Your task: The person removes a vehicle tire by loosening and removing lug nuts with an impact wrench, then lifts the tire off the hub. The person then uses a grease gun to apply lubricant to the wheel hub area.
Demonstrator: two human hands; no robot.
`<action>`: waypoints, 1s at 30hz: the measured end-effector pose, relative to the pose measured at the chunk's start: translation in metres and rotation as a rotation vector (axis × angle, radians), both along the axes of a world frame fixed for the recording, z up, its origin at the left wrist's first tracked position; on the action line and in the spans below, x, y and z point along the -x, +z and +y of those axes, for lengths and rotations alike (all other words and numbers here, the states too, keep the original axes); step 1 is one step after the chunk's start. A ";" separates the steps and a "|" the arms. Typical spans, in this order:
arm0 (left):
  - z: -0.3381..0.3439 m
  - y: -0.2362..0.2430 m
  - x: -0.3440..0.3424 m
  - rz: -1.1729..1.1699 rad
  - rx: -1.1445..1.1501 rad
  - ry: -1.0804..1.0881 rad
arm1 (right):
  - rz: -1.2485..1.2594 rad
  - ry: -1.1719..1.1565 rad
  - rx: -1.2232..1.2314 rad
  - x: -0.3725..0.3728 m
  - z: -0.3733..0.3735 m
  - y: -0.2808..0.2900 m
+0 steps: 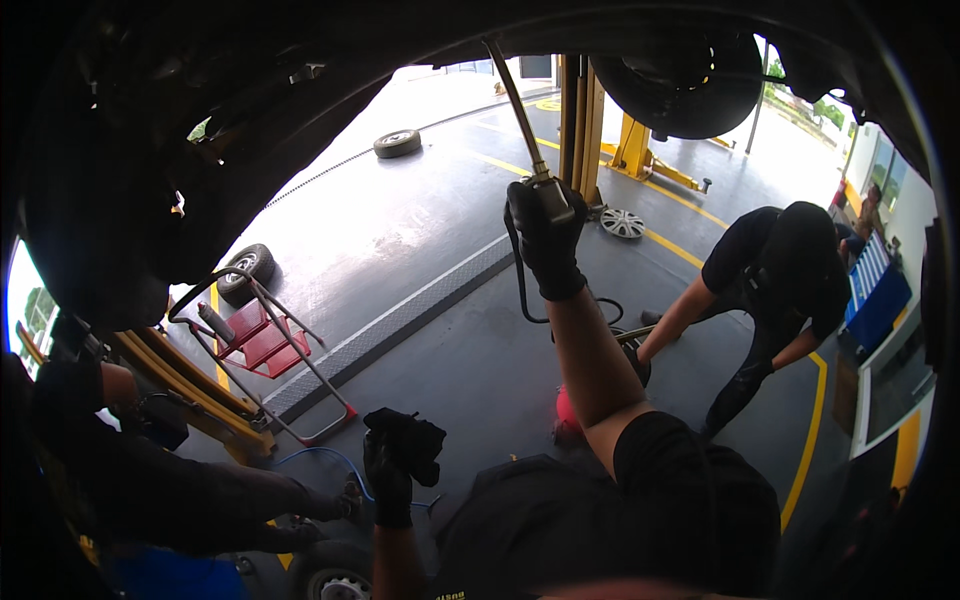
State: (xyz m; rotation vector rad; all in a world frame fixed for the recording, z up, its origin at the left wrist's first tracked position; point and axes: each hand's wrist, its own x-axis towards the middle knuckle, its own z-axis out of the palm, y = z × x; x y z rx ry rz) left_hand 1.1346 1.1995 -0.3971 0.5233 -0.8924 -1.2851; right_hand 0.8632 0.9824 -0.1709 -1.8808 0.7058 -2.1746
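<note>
My right hand (545, 240), in a black glove, is raised in the centre and closed around the metal body of a hand tool (550, 195). Its long metal tube (515, 105) rises to the dark vehicle underside (200, 90) overhead, and a black hose (525, 305) hangs down from it. Lower and to the left, my left hand (385, 465), also gloved, is closed on a bunched black item (420, 440), perhaps a cloth. A red piece of equipment (568, 410) shows partly behind my right forearm.
One co-worker (780, 280) bends at the right; another (90, 420) stands at the left. A red step ladder (275, 340), loose wheels (398, 142), a hubcap (622, 222), a yellow lift post (633, 150), a raised floor strip (390, 325) and a blue tool chest (875, 290) surround me.
</note>
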 end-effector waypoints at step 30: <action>-0.173 0.178 0.021 -0.326 0.310 -0.211 | -0.757 1.376 -0.398 -0.031 -0.014 0.018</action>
